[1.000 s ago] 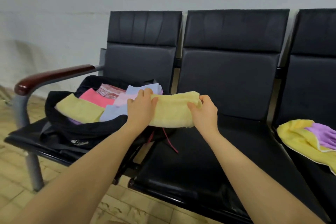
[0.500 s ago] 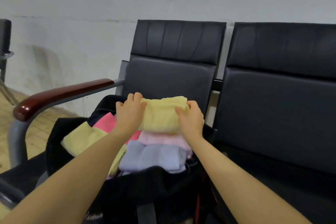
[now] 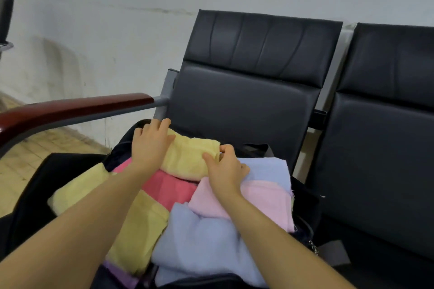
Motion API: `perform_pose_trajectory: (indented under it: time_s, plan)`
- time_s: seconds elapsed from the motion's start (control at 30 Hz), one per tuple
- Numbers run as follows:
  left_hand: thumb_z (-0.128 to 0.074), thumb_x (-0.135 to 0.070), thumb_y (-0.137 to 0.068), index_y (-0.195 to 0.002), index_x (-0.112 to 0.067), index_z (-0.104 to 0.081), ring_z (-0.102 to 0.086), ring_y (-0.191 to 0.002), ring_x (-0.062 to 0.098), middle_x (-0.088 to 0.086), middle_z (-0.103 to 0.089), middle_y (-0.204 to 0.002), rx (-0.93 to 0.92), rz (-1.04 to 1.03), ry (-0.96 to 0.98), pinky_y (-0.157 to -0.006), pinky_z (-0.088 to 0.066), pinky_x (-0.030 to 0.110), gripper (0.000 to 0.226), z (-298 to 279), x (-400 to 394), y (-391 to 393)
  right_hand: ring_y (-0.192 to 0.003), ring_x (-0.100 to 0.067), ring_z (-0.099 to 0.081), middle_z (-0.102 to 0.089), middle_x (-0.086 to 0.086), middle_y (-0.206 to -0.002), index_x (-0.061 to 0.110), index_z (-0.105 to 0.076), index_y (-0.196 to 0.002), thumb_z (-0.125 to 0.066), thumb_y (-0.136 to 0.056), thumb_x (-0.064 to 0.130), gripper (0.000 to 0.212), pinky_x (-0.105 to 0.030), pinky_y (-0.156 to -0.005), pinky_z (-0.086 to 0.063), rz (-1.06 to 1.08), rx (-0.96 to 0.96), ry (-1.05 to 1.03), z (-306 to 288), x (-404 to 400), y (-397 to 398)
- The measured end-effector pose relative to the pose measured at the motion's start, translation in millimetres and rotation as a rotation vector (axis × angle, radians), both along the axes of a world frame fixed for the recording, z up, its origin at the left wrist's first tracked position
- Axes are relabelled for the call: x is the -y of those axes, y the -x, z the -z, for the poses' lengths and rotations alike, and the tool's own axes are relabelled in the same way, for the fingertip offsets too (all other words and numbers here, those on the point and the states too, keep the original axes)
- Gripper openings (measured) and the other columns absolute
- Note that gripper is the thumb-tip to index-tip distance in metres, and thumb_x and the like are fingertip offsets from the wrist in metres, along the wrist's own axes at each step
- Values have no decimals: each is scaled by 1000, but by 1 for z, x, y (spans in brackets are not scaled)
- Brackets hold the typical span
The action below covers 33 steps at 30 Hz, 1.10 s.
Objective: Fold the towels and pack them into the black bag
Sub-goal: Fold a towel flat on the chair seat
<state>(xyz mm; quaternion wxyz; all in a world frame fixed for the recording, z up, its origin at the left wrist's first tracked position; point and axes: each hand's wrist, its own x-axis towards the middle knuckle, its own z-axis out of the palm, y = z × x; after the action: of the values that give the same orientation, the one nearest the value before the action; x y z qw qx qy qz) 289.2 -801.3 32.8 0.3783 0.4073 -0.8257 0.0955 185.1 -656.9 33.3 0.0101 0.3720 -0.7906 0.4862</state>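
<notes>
Black padded waiting-room chairs [image 3: 246, 91] line a pale wall. On the left seat, the folded pale-yellow terry towel [image 3: 187, 159] lies at the back of the open black fabric bag [image 3: 42, 171], long axis running left to right, resting on the pink [image 3: 171, 187] and lilac towels [image 3: 206, 241]. Left hand [image 3: 150, 145] lies fingers-flat over its left end; right hand [image 3: 225, 166] pinches its right end. Both are equally near, so pressing it downward looks next.
</notes>
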Motion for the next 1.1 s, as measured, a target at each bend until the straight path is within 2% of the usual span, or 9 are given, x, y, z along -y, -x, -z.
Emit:
perform_pose_trajectory:
  time_s: [0.13, 0.23, 0.3, 0.4, 0.5, 0.6, 0.8, 0.97, 1.1]
  plan:
    - [-55, -36, -89, -116, -10, -58, -47, -101, 36, 16, -54, -114, -89, 40, 126, -81, -32, 47, 37, 21, -10, -3, -98, -26, -52, -65, -2, -93, 28, -37, -102, -57, -90, 42, 28, -33, -76, -14, 54, -67, -18, 15, 8, 3]
    - [-38, -36, -90, -98, -11, -67, -57, -91, 34, 12, -62, -99, 81, 160, 192, -75, -33, 44, 39, 32, -20, 0, -93, -23, -54, -67, -4, -88, 23, -36, -107, -57, -92, 39, 31, -33, -88, -20, 49, -59, -68, 12, 7, 4]
    - [-27, -42, -90, -108, -13, -71, -60, -107, 41, 14, -66, -114, 239, 193, 35, -90, -30, 44, 56, 37, -22, -1, -93, -22, -53, -65, -2, -84, 23, -34, -107, -57, -92, 37, 31, -32, -85, -20, 32, -54, -109, 9, 5, 1]
    - [3, -60, -85, -147, -34, -33, -7, -147, 32, 3, -16, -159, 316, 166, -228, -115, 3, 38, 76, 38, -17, -6, -118, -23, -43, -55, 0, -124, 26, -33, -134, -57, -93, 36, 49, -36, -93, -20, 92, -292, -275, 6, 1, -1]
    - [-9, -55, -99, -150, -40, -14, 13, -147, 24, -5, 3, -161, 384, 137, -347, -116, 10, 37, 54, 34, -15, -7, -144, -21, -12, -17, 7, -157, 36, -24, -148, -53, -96, 36, 60, -41, -111, -8, -2, -616, -356, 4, -1, -2]
    - [-13, -52, -100, -151, -41, -10, 13, -147, 23, -7, 4, -161, 415, 133, -387, -117, 9, 37, 52, 31, -8, -10, -148, -14, 4, -9, 9, -161, 34, -26, -149, -29, -103, 40, 46, -48, -114, 8, -179, -764, -570, 6, 1, 3]
    - [-12, -54, -99, -151, -42, -4, 12, -147, 23, -6, 9, -160, 481, 141, -412, -119, 7, 39, 53, 31, -6, -12, -148, -18, 9, 1, 7, -162, 31, -7, -153, -7, -103, 42, 52, -56, -112, 11, -156, -576, -918, 12, 1, 10]
    - [-12, -49, -101, -152, -35, -4, 9, -147, 26, -2, 7, -161, 593, 120, -445, -119, 3, 45, 53, 11, -20, -17, -148, -19, 7, 2, 8, -162, 35, -5, -153, -8, -103, 43, 51, -56, -112, 8, -150, -533, -946, 7, -6, 9]
    - [-18, -45, -102, -152, -29, -15, -4, -147, 26, 0, -9, -161, 548, 157, -372, -119, -5, 45, 53, -7, -45, -32, -146, -18, -15, -22, 8, -157, 33, -25, -149, -25, -101, 44, 49, -51, -112, -6, -146, -481, -803, -1, -26, 2]
